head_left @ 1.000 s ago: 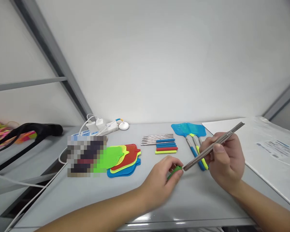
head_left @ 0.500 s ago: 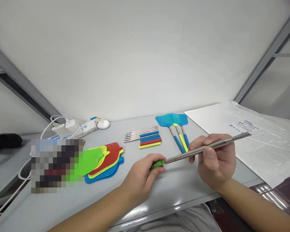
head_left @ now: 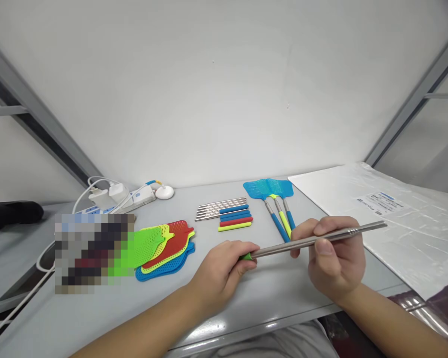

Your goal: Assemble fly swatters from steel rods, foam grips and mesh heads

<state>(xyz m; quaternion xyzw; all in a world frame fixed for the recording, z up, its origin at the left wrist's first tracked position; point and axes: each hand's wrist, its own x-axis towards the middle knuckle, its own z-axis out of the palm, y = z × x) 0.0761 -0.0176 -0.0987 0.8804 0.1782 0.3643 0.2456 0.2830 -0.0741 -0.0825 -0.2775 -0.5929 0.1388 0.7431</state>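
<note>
My left hand [head_left: 226,266] is closed round a green handle sleeve [head_left: 247,256], mostly hidden by the fingers. In my right hand [head_left: 334,258] is a metal rod [head_left: 294,244], pinched between thumb and fingers and slanting up to the right. The rod's left end meets the sleeve's mouth; how deep it sits inside is hidden. Beyond the hands lie several loose metal rods [head_left: 216,208] in a row. Blue, red and yellow sleeves [head_left: 236,220] rest beside them. Swatters with blue heads [head_left: 268,189] and sleeved handles lie to the right.
Green, yellow, red and blue swatter heads [head_left: 168,248] overlap at the left, by a pixelated patch. A power strip [head_left: 142,196] with white plugs and a round white device [head_left: 165,192] stand behind. White wrapped packaging [head_left: 406,219] covers the right side, hanging over the table's front edge.
The rod's left end has come into the green sleeve's mouth, and less of the sleeve shows. The rod lies slightly flatter. The whole view has shifted a little.
</note>
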